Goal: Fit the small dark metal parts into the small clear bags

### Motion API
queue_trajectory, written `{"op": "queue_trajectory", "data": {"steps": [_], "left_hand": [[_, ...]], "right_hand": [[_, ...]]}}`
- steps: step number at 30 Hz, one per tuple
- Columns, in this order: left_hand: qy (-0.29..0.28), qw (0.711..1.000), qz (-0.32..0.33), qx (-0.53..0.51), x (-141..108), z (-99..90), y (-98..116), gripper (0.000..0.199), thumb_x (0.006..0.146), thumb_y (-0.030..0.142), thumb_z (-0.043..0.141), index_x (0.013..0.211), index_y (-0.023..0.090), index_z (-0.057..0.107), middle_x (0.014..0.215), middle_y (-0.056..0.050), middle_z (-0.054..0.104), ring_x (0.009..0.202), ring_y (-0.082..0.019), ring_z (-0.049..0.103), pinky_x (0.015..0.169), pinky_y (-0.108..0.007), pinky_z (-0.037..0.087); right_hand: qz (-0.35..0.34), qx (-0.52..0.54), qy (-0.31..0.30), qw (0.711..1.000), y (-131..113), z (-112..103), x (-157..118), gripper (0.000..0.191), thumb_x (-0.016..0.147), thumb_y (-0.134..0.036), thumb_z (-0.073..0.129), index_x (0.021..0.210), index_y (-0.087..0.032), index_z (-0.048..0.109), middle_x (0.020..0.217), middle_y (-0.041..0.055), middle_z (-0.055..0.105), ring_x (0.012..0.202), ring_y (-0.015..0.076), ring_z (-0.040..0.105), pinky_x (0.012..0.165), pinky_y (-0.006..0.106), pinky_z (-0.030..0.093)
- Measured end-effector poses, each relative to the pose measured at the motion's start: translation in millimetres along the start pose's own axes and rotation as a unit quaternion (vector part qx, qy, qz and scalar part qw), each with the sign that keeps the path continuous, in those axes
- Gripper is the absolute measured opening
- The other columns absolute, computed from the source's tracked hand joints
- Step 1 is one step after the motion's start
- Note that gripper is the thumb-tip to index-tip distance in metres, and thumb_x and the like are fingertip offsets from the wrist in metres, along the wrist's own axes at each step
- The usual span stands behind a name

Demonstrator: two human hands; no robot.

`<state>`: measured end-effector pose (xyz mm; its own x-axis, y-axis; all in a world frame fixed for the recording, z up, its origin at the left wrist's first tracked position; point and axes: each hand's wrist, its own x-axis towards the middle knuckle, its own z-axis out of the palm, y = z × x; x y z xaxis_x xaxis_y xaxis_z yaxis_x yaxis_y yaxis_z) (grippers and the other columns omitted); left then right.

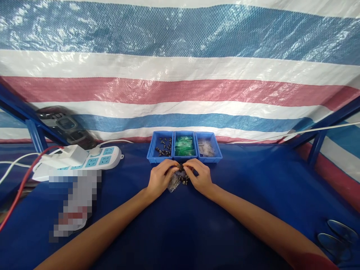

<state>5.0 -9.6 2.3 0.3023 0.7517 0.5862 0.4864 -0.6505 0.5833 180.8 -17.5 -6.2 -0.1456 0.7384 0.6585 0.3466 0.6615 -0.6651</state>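
My left hand (163,177) and my right hand (200,176) meet in front of the bins, both with fingers pinched around a small dark piece (180,166) that looks like a screw. Below the fingertips, several dark screws (184,181) lie on the table. Beside them, under my left hand, is a small clear plastic bag (173,183). Just beyond the hands stand three blue bins. More dark screws (163,150) are in the left bin (150,153), green packets (184,146) in the middle bin (184,158), and clear small bags (206,147) in the right bin (218,150).
A white power strip (112,156) with plugs and red and white cables is at the left. Near it lie a blurred-out packet (75,202) and a dark device (66,125). Glasses (336,238) rest at the lower right. A striped tarp (180,90) hangs behind the blue table (180,232).
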Motion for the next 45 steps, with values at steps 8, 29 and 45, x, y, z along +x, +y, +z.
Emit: {"op": "queue_trajectory", "data": {"steps": [8,29,45], "left_hand": [[-0.04,0.999,0.018,0.001,1.8,1.9,-1.4,0.023,0.095,0.028,0.039,0.096,0.017,0.059,0.083,-0.004,0.062,0.075,-0.013,0.06,0.068,-0.023,0.048],[-0.054,0.998,-0.009,-0.026,3.5,1.2,-2.8,0.023,0.094,0.025,0.042,0.08,0.017,0.057,0.072,-0.001,0.056,0.067,-0.011,0.054,0.064,-0.022,0.044],[0.02,1.0,0.024,0.003,2.8,1.9,0.0,0.013,0.088,0.025,0.056,0.093,0.018,0.065,0.09,-0.006,0.067,0.08,-0.015,0.063,0.071,-0.027,0.054]], "right_hand": [[-0.021,0.004,-0.002,1.0,3.2,2.0,-3.4,0.016,0.089,-0.022,0.053,0.1,-0.019,0.064,0.087,0.007,0.064,0.064,0.0132,0.06,0.058,0.026,0.053],[-0.029,0.007,-0.016,0.999,3.4,1.9,-1.9,0.014,0.088,-0.024,0.054,0.095,-0.017,0.064,0.085,0.0068,0.063,0.06,0.0112,0.057,0.055,0.024,0.051],[0.022,0.01,-0.02,1.0,3.7,-0.4,-0.4,0.019,0.09,-0.029,0.051,0.096,-0.018,0.064,0.083,0.0059,0.062,0.063,0.0125,0.058,0.059,0.025,0.051]]}}
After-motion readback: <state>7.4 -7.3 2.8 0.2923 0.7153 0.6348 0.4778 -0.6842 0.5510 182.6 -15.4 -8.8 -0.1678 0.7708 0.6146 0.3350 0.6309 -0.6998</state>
